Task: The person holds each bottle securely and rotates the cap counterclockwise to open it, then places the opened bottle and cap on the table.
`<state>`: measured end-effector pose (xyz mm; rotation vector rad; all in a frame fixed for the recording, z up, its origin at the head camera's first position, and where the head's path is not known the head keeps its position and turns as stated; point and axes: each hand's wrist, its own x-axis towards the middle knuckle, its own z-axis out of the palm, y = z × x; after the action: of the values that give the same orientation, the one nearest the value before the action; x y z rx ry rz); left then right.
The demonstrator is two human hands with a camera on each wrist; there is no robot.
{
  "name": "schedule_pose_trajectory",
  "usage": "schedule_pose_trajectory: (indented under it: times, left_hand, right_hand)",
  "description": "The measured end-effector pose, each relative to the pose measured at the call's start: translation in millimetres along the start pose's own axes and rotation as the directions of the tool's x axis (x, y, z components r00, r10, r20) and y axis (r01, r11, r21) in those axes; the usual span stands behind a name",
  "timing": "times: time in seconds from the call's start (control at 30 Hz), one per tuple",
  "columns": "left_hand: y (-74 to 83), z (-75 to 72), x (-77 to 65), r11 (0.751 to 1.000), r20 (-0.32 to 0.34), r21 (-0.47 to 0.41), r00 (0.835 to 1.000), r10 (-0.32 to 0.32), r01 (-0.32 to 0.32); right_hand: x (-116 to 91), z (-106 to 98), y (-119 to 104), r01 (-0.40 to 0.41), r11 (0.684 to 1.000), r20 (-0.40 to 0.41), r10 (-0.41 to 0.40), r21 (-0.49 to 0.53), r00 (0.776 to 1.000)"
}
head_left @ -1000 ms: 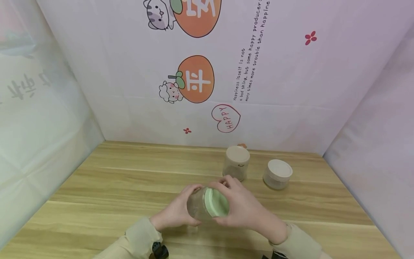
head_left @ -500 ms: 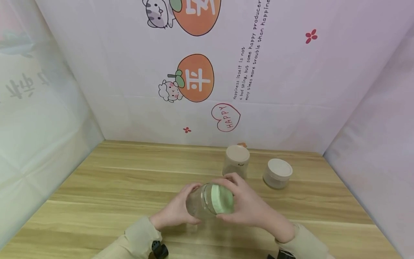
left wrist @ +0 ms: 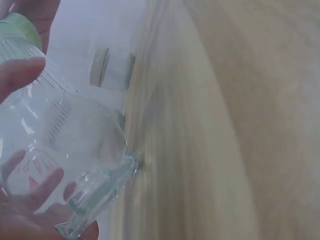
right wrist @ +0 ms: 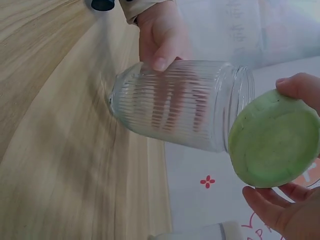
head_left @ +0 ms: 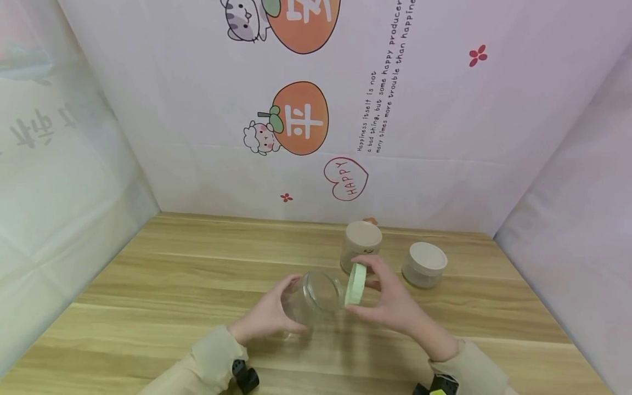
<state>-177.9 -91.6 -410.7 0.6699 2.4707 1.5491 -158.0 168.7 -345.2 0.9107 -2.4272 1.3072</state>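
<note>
My left hand (head_left: 269, 312) grips a clear ribbed glass jar (right wrist: 175, 107), its fingers behind the glass and its thumb on the near side. The jar is tilted, its uncovered mouth facing right, and its base is close to the table in the left wrist view. A pale green round lid (head_left: 356, 284) is pinched by its edge between the thumb and fingers of my right hand (head_left: 392, 299). In the head view the lid stands nearly on edge, a small gap right of the jar's mouth. In the right wrist view the lid (right wrist: 275, 140) overlaps the jar's rim.
A taller jar with a whitish lid (head_left: 363, 235) stands behind my right hand. Right of it is a shorter jar with a white lid (head_left: 427, 258). The wooden table (head_left: 207, 258) ends at a printed white backdrop (head_left: 222, 181), and white sheets hang at both sides.
The green lid has come off the jar's mouth and moved right with my right hand, turning onto its edge. My left hand keeps holding the jar in about the same place.
</note>
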Motion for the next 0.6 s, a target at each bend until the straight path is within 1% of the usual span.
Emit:
schedule_pose_trajectory:
  times: [0.1, 0.17, 0.27, 0.37, 0.43, 0.53, 0.6]
  left_hand:
    - [0.3, -3.4, 0.2, 1.000, -0.026, -0.006, 0.999, -0.027, 0.027]
    - [0.2, -7.3, 0.9, 0.999, -0.049, -0.018, 0.998, -0.034, 0.033]
    - [1.7, -16.3, 1.0, 0.998, -0.087, -0.061, 0.996, -0.033, 0.027]
    - [0.8, -28.9, 0.0, 0.995, -0.133, -0.098, 0.991, -0.015, 0.002]
    - [-1.2, -38.4, -1.0, 0.993, -0.159, -0.113, 0.987, 0.006, -0.024]
    - [-4.7, -51.8, -1.8, 0.995, -0.207, -0.090, 0.978, 0.021, -0.040]
    - [-6.5, -60.2, -1.5, 0.996, -0.233, -0.080, 0.972, 0.027, -0.047]
  right_hand:
    - [-0.3, -1.0, 0.5, -0.091, 0.996, -0.018, 0.091, 0.007, 0.996]
    - [1.2, -1.3, 1.2, -0.144, 0.990, -0.026, 0.144, 0.000, 0.989]
    - [3.1, -0.8, 3.2, -0.193, 0.981, -0.037, 0.192, -0.019, 0.981]
    - [4.0, 3.2, 8.8, -0.198, 0.979, -0.039, 0.196, -0.053, 0.980]
    - [3.9, 7.7, 13.7, -0.198, 0.977, -0.022, 0.197, -0.080, 0.980]
    - [3.4, 16.0, 21.7, -0.187, 0.976, 0.032, 0.192, -0.111, 0.981]
    - [3.6, 21.9, 26.5, -0.171, 0.979, 0.078, 0.180, -0.111, 0.981]
